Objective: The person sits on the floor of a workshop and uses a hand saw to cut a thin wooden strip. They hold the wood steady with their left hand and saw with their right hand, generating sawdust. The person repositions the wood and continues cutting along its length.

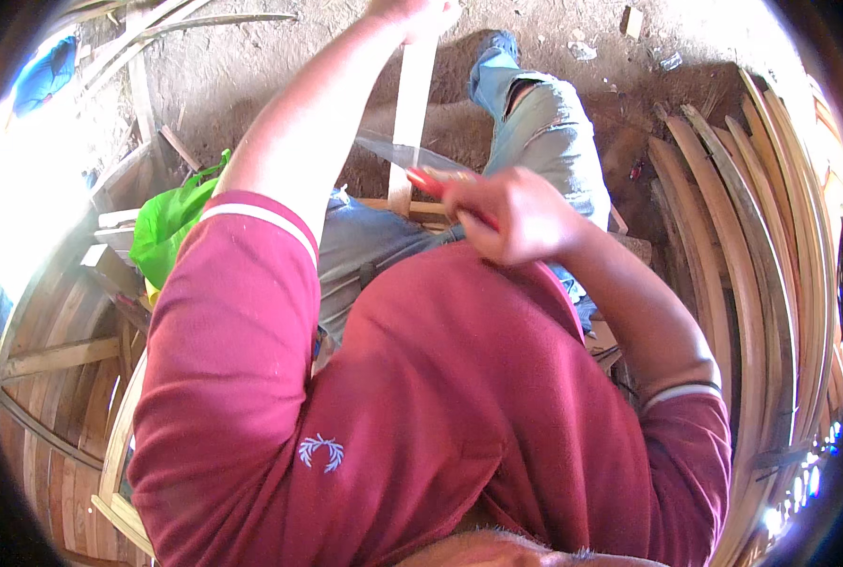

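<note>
My left hand [412,13], reaching far ahead at the top edge and partly washed out by light, is closed around the upper end of a pale wooden strip [412,99]. The strip slants down toward my lap, and its lower end lies near my left thigh. My right hand [516,215] grips the red handle [427,183] of what looks like a handsaw. Its thin blade [388,149] points left and crosses the strip; motion blurs it, and no teeth can be made out.
Curved wooden planks [724,217] stand stacked at the right. A bright green bag [171,222] is beside my left arm, near wooden frames and slats [72,359]. My jeans leg [549,142] stretches over the dirt floor [318,57], where scraps and a wood offcut [632,22] lie.
</note>
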Available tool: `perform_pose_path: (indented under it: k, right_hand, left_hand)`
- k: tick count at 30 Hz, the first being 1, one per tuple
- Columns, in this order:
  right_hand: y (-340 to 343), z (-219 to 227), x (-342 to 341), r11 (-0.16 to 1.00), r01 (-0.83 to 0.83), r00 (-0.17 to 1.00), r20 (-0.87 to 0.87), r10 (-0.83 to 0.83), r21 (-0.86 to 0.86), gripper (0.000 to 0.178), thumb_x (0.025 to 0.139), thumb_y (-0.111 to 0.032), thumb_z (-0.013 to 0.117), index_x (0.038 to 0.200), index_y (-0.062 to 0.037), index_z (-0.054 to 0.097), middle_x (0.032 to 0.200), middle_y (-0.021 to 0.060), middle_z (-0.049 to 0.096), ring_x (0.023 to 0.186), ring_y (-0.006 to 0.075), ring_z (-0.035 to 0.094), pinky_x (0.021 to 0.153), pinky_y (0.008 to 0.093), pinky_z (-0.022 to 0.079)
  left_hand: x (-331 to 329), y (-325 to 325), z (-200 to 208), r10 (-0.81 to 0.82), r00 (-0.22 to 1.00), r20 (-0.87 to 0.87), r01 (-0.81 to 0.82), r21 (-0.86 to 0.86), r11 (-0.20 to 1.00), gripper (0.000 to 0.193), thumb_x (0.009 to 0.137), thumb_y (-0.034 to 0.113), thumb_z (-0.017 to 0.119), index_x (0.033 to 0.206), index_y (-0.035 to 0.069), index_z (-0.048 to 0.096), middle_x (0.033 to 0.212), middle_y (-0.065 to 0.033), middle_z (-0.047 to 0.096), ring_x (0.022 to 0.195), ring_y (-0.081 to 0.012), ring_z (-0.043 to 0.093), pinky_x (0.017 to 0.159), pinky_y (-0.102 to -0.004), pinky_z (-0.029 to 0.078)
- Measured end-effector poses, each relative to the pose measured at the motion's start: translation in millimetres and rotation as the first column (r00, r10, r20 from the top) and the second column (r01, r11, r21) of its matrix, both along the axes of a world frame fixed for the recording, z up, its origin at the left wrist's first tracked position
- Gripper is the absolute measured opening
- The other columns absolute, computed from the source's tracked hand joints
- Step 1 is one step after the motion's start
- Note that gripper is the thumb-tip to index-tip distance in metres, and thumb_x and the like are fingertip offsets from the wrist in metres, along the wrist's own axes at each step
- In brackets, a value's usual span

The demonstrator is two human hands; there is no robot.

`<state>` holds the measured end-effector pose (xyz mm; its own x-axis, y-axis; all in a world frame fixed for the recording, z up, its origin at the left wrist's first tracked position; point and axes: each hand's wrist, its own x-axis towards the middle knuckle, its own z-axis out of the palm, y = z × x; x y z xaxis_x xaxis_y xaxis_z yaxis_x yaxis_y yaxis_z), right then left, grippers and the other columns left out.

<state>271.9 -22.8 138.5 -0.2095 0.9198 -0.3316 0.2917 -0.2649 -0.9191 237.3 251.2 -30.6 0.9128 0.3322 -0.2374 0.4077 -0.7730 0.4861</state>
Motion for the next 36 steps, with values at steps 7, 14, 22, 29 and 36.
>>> perform_pose_path:
  k: [7,14,22,29,36]
  right_hand:
    - [35.9,-56.6,-59.8,0.983,0.067,0.996,0.043,-0.075,0.174,0.012,0.086,-0.016,0.061,0.095,-0.0109,0.067,0.078,0.0196,0.067,0.073,0.0415,0.067,0.067,0.0544,0.052]
    - [-24.8,43.3,8.4,0.995,0.067,0.998,-0.005,-0.068,-0.067,0.010,0.087,-0.011,0.058,0.095,-0.0093,0.065,0.076,0.0175,0.065,0.072,0.0390,0.069,0.065,0.0493,0.054]
    - [-58.5,98.6,53.5,0.996,0.040,0.990,0.139,-0.028,-0.084,0.019,0.077,-0.003,0.063,0.094,-0.0094,0.071,0.076,0.0126,0.068,0.068,0.0335,0.070,0.064,0.0425,0.055]
    - [-9.1,94.1,80.6,0.992,-0.043,0.998,0.037,0.047,-0.120,0.012,0.082,-0.010,0.064,0.092,-0.0109,0.071,0.074,0.0152,0.067,0.070,0.0353,0.069,0.065,0.0443,0.054]
    - [-24.0,34.3,48.3,0.992,0.012,1.000,0.025,-0.009,-0.125,0.011,0.080,-0.008,0.066,0.091,-0.0091,0.070,0.071,0.0134,0.065,0.065,0.0317,0.068,0.063,0.0415,0.053]
  left_hand:
    - [-7.3,2.4,-11.2,-0.002,1.000,-0.022,0.003,0.029,1.000,0.027,0.087,0.034,0.060,0.081,0.011,0.074,0.089,-0.0178,0.073,0.084,-0.0394,0.071,0.076,-0.0510,0.056]
    - [-0.3,-5.4,-4.8,0.010,0.999,-0.034,-0.010,-0.001,1.000,0.027,0.088,0.034,0.059,0.080,0.012,0.073,0.085,-0.0180,0.072,0.082,-0.0392,0.071,0.075,-0.0515,0.056]
    - [3.0,-8.3,-0.3,-0.043,0.999,0.033,0.042,0.021,0.999,0.026,0.088,0.032,0.060,0.080,0.011,0.073,0.086,-0.0165,0.073,0.085,-0.0385,0.071,0.077,-0.0514,0.056]
    - [-20.1,10.3,-17.1,-0.024,0.995,0.099,0.019,0.050,0.999,0.025,0.088,0.031,0.061,0.079,0.010,0.072,0.088,-0.0161,0.072,0.086,-0.0392,0.070,0.077,-0.0517,0.055]
    - [-14.8,10.5,-14.0,0.045,0.998,-0.032,-0.043,0.036,0.998,0.025,0.087,0.032,0.062,0.079,0.011,0.072,0.087,-0.0162,0.072,0.083,-0.0396,0.070,0.074,-0.0512,0.055]
